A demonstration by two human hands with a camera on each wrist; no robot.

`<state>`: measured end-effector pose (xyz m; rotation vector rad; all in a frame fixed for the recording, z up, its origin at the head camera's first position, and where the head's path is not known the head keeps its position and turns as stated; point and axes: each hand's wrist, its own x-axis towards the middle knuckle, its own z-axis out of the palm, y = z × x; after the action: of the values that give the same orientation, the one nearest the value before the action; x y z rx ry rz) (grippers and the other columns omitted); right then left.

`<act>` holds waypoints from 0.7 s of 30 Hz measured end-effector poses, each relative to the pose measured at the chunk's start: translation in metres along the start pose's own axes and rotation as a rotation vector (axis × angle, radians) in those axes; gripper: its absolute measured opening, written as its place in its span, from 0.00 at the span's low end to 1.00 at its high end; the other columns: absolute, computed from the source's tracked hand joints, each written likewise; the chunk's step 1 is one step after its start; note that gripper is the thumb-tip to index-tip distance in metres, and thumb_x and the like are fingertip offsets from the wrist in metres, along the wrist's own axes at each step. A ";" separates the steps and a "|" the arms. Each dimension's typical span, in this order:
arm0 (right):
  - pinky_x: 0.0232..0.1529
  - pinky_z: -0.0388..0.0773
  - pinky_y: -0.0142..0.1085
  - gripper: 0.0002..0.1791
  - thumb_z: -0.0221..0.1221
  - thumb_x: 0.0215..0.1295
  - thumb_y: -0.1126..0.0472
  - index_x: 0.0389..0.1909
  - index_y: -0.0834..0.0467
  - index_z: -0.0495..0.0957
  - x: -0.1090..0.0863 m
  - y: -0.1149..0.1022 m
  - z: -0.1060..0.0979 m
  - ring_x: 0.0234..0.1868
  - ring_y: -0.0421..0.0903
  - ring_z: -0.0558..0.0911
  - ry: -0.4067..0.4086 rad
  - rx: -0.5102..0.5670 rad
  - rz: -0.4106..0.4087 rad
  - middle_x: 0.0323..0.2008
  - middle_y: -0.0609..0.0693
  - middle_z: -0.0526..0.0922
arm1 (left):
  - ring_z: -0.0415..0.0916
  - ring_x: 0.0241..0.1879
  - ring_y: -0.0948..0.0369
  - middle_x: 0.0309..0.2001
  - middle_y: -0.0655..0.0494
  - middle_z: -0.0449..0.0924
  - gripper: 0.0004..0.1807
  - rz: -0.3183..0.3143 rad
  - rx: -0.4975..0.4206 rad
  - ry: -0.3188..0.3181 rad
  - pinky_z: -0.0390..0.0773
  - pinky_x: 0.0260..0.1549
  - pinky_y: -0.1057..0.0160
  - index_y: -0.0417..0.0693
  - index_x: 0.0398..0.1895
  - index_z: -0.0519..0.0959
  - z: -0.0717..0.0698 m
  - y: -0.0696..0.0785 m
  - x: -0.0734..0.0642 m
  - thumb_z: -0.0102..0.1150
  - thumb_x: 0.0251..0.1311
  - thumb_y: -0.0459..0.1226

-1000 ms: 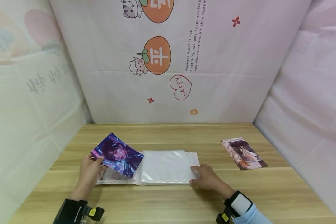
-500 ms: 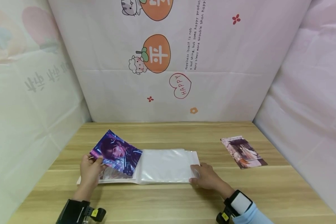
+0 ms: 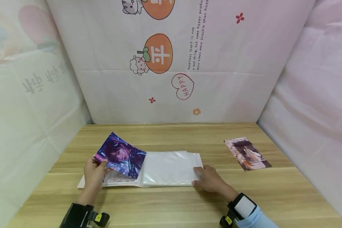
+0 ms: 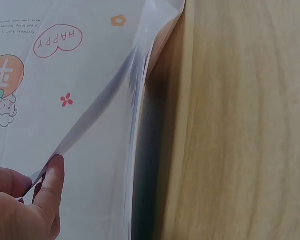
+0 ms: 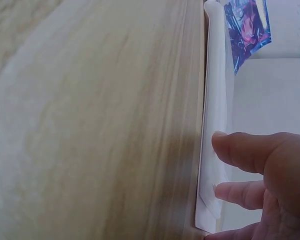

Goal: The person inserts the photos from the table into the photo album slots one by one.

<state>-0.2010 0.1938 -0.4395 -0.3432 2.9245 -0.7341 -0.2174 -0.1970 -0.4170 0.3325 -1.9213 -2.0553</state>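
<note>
Left of centre in the head view, a glossy blue-and-purple printed photo (image 3: pixel 124 155) is tilted above the left page of an opened white photo album with clear plastic pockets (image 3: pixel 166 167). It hides most of a greyish picture (image 3: pixel 118 178) on that page; only the lower strip shows, too dim to read. Whether the photo's lower right corner is inside a pocket cannot be told.

The left hand (image 3: pixel 93 177) pinches the photo's left corner between thumb and fingers, nearly closed on the thin sheet; the left wrist view shows that sheet almost edge-on. The right hand (image 3: pixel 209 180) holds the album's right edge, fingers slightly parted and bent over it; some fingertips are out of sight.

A pinkish-brown printed photo (image 3: pixel 248 154) lies at the right of the frame, its details small. The bench (image 3: pixel 165 209) is pale, wood-grained, cut off at the bottom. Behind rises a white cloth wall (image 3: pixel 222 95) with orange fruit drawings, the topmost cropped; the side cloths are creased, the left one's prints faint.
</note>
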 end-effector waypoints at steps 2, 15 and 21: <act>0.52 0.65 0.57 0.29 0.65 0.55 0.56 0.57 0.63 0.72 0.000 0.000 0.000 0.54 0.67 0.66 0.000 -0.001 0.003 0.53 0.70 0.69 | 0.73 0.32 0.70 0.49 0.30 0.64 0.14 -0.024 0.004 -0.012 0.79 0.33 0.68 0.28 0.48 0.58 0.001 0.001 -0.001 0.44 0.61 0.22; 0.53 0.63 0.59 0.29 0.64 0.56 0.56 0.58 0.63 0.72 -0.001 0.001 0.001 0.56 0.69 0.64 -0.006 0.006 -0.003 0.55 0.71 0.67 | 0.73 0.29 0.69 0.47 0.32 0.69 0.35 -0.042 0.169 -0.073 0.78 0.30 0.69 0.35 0.64 0.52 -0.006 0.004 -0.007 0.52 0.52 0.20; 0.53 0.62 0.60 0.30 0.64 0.56 0.55 0.58 0.64 0.71 -0.001 0.001 0.001 0.57 0.70 0.63 -0.005 0.011 -0.015 0.56 0.72 0.66 | 0.73 0.26 0.67 0.37 0.46 0.75 0.27 -0.033 0.220 -0.065 0.79 0.28 0.67 0.34 0.60 0.61 -0.008 0.002 -0.007 0.50 0.55 0.22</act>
<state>-0.2000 0.1949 -0.4409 -0.3654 2.9155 -0.7498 -0.2075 -0.2018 -0.4155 0.3530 -2.2019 -1.8989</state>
